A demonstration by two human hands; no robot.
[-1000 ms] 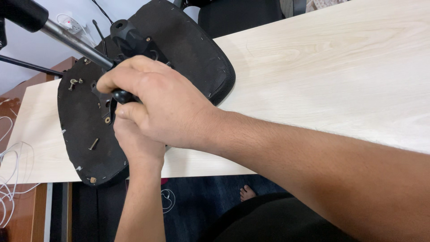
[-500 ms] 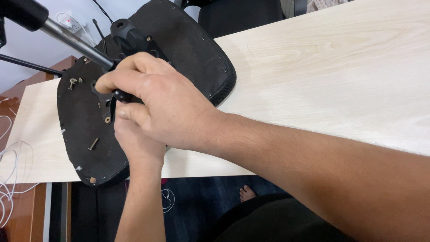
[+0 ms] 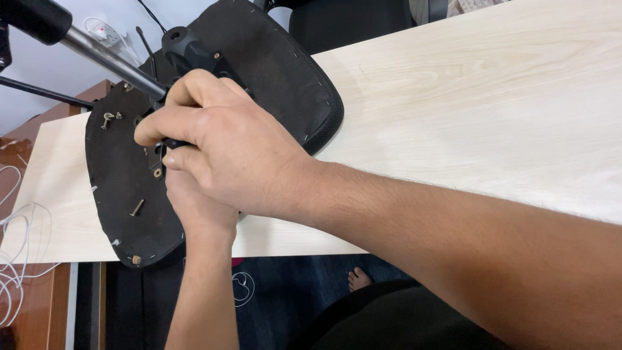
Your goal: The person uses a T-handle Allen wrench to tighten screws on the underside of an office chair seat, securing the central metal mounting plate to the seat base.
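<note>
In the head view, an upturned black chair seat (image 3: 123,194) lay bottom-up on the pale wooden counter (image 3: 492,110), with its lower edge hanging past the counter's near rim. The right hand (image 3: 227,155) rested over the middle of the seat's underside, its grip closed tight around a small dark part (image 3: 173,142) that showed only as a sliver between thumb and forefinger; what that part was could not be told. The left hand (image 3: 197,207) came up from below, tucked under the right one and mostly hidden by it, so whether its grip was closed or held anything could not be told. A black mechanism (image 3: 188,48) with a knob stood on the seat just above the knuckles, and a chrome rod (image 3: 110,61) ran from it up toward the top left corner. Loose screws (image 3: 107,118) lay on the seat's underside near its upper left edge, another screw (image 3: 137,207) lay lower down, just left of the left wrist, and a bolt head (image 3: 136,260) sat near the bottom rim. White cable (image 3: 16,259) trailed at the far left, beside a reddish-brown wooden surface (image 3: 26,311). Below the counter's edge a bare foot (image 3: 359,279) showed on the dark floor.
</note>
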